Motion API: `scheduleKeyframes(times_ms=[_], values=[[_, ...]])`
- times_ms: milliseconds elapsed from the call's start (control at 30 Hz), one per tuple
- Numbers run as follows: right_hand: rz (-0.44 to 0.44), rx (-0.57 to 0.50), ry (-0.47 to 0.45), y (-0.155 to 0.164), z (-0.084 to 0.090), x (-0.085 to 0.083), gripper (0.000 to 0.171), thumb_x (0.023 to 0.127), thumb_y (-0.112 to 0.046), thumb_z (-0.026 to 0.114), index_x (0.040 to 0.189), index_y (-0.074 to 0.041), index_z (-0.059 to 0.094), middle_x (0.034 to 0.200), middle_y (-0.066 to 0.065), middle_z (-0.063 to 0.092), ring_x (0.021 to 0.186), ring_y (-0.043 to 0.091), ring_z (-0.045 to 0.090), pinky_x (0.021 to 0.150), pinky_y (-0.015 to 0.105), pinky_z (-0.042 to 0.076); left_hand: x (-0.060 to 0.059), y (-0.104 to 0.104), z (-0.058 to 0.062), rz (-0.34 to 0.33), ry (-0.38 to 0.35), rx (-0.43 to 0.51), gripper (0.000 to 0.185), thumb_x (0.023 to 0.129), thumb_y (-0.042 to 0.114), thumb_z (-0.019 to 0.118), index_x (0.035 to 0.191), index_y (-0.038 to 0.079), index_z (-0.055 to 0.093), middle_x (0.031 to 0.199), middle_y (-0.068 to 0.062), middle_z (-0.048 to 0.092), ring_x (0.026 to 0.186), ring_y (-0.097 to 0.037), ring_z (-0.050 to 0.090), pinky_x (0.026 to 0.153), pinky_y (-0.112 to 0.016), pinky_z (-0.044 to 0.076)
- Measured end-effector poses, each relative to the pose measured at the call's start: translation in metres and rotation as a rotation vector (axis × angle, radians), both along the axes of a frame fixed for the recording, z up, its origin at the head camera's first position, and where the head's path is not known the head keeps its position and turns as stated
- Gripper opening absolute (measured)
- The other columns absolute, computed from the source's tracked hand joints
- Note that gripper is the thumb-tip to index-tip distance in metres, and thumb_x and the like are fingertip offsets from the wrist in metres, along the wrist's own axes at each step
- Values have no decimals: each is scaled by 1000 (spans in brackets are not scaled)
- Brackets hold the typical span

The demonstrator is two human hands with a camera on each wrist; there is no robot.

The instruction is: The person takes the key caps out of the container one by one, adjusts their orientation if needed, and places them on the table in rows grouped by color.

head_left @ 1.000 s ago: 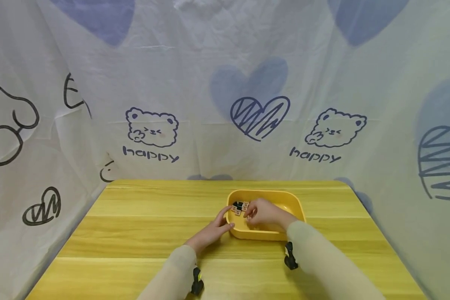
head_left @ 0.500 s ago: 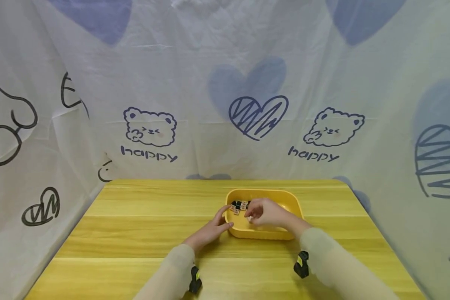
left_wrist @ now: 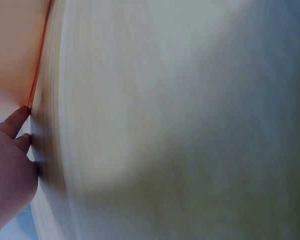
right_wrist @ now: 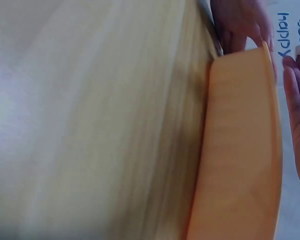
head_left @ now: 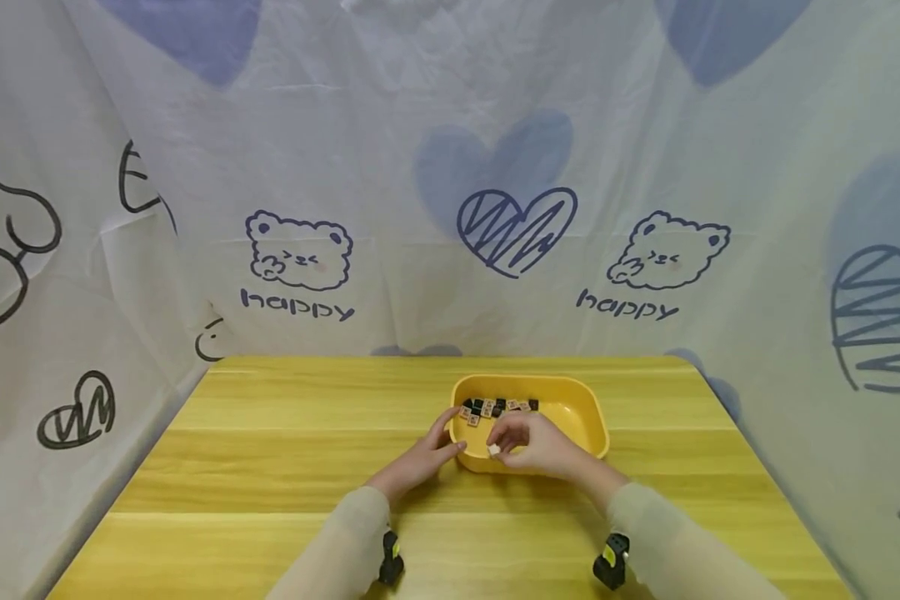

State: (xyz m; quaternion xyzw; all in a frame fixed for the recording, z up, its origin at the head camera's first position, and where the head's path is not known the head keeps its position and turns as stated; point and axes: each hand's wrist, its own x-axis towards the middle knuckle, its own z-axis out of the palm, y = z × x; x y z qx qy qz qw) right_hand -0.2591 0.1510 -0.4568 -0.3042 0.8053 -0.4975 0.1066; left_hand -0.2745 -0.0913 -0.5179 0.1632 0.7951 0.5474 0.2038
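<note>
In the head view, a yellow plastic bin [head_left: 596, 454] stands on the table. Along its left and back inside lie several small square tiles [head_left: 487, 408], some with printed light faces, others black. My right hand [head_left: 537, 446] is over the bin's front part, its thumb and fingertips pinching a small whitish tile [head_left: 493, 450]. At the bin's left end, my left hand [head_left: 417, 465] touches the rim with spread, fairly straight fingers and thumb. The left wrist view catches that hand [left_wrist: 12, 170] at its left edge. In the right wrist view, the bin's outer wall [right_wrist: 240, 150] partly separates both hands.
The bin rests on a yellow wood-grain table [head_left: 285, 458]. Behind and beside the table hangs a pale cloth [head_left: 405, 283] printed with hearts, bears and lettering. Each wrist carries a small black device, such as the right wrist camera [head_left: 611, 562].
My right hand has drawn back toward the bin's front, lifting the pinched tile off the others. More tiles along the back now show. My left hand keeps its place on the rim.
</note>
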Motion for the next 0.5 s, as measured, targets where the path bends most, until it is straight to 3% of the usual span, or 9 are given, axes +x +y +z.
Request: scheduleKeyframes(times_ms=[133,367,500], values=[[-1,-30,16,0,-10,4,21,79,10,69,99,2,69,97,8,64,82,17,63,75,37,56,-1,-1,-2,4,14,-8,70,101,45,50,157,28,12,150,-28,32,138,-39,32,109,-59,27],[85,-95,55,-7,-2,23,22,82,12,69,100,1,73,95,20,65,83,25,64,75,40,57,-1,-1,-2,-7,14,-19,68,102,43,49,157,30,11,148,-25,38,135,-37,37,108,-58,29],[76,-77,30,-10,-7,28,19,83,9,71,98,-2,74,96,16,66,83,22,65,75,38,58,-1,-1,-1,-10,10,-15,67,103,38,48,158,29,10,148,-26,38,135,-37,37,109,-58,29]])
